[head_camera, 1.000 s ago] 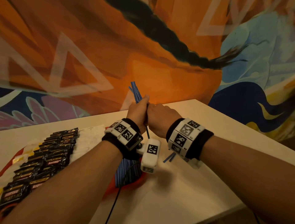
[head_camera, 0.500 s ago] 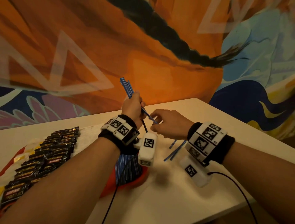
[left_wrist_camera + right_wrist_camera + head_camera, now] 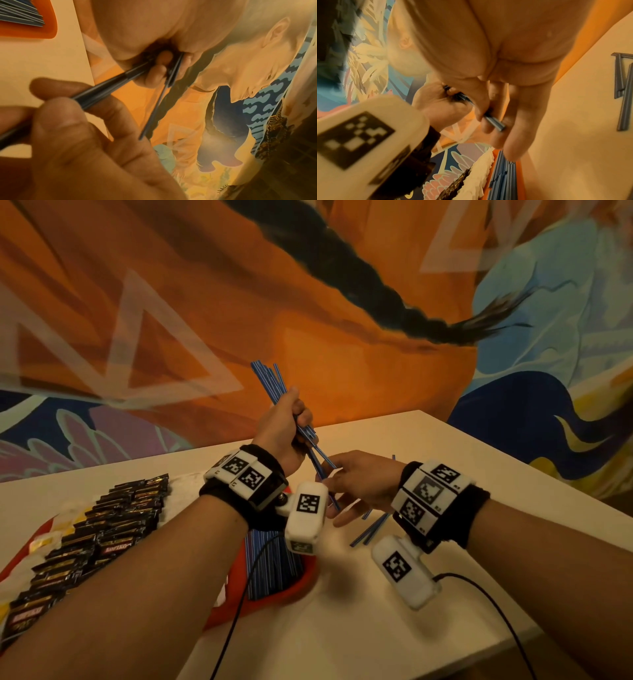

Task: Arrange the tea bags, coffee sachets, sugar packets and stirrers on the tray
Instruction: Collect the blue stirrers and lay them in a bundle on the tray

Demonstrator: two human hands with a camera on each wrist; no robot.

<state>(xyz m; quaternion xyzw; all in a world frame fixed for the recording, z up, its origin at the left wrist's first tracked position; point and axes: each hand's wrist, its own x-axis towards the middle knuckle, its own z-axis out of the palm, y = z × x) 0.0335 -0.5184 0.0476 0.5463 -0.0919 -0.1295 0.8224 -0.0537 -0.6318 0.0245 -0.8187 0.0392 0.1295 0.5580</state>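
With your left hand (image 3: 286, 428) fisted round the blue stirrers (image 3: 270, 385) above the table (image 3: 394, 611) and your right hand (image 3: 359, 481) pinching one at 4 o'clock, square the ends before fanning them onto the red tray (image 3: 301, 585) at 6 o'clock.

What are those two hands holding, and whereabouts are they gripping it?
The left hand grips a bunch of blue stirrers around its middle. The right hand pinches the lower end of one stirrer from that bunch.
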